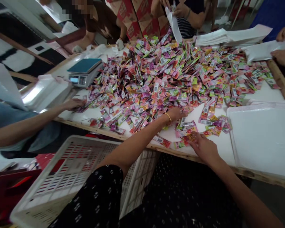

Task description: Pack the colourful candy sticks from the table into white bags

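Observation:
A big heap of small colourful sachets covers the white table. My left hand, with a gold bracelet on the wrist, reaches into the near edge of the heap, fingers spread among the packets. My right hand lies flat near the table's front edge, fingertips on a small cluster of sachets pulled apart from the heap. Whether either hand grips a packet is hard to tell.
A white plastic crate stands below the table at my left. A digital scale sits at the far left. A stack of white bags lies at right. A co-worker's hand reaches in from the left; other people work at the far side.

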The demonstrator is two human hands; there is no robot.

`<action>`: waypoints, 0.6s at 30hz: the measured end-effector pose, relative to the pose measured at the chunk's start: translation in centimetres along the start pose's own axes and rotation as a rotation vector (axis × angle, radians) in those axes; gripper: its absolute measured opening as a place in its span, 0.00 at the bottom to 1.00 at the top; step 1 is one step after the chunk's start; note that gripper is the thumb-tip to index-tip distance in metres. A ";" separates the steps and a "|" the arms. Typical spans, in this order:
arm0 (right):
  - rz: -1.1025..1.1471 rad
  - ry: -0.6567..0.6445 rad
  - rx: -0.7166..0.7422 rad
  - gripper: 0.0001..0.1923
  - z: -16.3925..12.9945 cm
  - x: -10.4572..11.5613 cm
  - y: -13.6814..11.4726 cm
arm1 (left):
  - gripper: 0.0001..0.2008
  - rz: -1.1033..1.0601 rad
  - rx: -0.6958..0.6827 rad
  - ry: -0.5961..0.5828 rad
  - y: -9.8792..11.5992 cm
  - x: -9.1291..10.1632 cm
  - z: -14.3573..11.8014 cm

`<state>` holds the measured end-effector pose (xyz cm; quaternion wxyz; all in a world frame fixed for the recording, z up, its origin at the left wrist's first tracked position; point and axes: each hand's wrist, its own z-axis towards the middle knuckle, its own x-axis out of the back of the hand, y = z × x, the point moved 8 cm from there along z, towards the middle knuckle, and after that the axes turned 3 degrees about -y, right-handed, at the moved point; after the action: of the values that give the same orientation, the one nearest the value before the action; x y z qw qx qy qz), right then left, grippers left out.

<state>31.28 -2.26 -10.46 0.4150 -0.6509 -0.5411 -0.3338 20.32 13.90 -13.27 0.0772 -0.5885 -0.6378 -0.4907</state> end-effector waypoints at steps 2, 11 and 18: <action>-0.011 0.018 -0.023 0.26 0.6 0.1 -0.2 | 0.25 0.085 -0.013 -0.046 0.6 -0.3 0.2; 0.017 0.058 -0.134 0.28 2.8 -0.8 0.7 | 0.47 0.298 -0.124 -0.036 2.3 -5.0 -1.9; 0.055 0.058 -0.089 0.16 2.7 -0.8 1.5 | 0.24 0.186 -0.012 -0.015 1.7 -3.6 0.8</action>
<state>32.56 -0.29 -12.65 0.4102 -0.6732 -0.4954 -0.3647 23.17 11.72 -15.23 0.1143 -0.6494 -0.5779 -0.4809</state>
